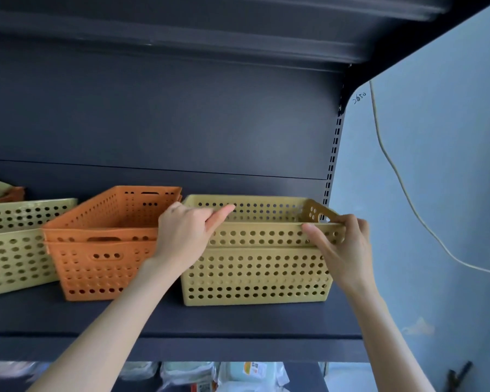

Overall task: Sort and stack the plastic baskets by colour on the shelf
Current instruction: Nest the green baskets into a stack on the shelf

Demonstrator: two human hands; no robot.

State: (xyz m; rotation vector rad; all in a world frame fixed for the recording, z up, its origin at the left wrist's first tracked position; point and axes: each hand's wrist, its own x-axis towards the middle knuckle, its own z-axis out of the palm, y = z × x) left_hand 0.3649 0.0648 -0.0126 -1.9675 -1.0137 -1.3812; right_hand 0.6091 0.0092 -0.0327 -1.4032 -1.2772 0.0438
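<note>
Upper yellow basket (pixel 266 234) nested in lower yellow basket (pixel 255 278), right end of shelf (pixel 238 321). Left hand (pixel 181 236) grasps its near-left corner, fingers over rim. Right hand (pixel 343 244) pinches near-right rim, thumb on near wall. Orange stack (pixel 96 264) just left, two nested. Pale green baskets (pixel 12 258) further left.

- Yellow baskets (pixel 255 275): perforated plastic, matt, smooth walls.
- Orange baskets (pixel 96 267): same perforated plastic, slight sheen at rims.
- Shelf (pixel 238 321): dark painted metal, matt, smooth.
- Wall (pixel 436 165): pale blue paint, matt.
</note>
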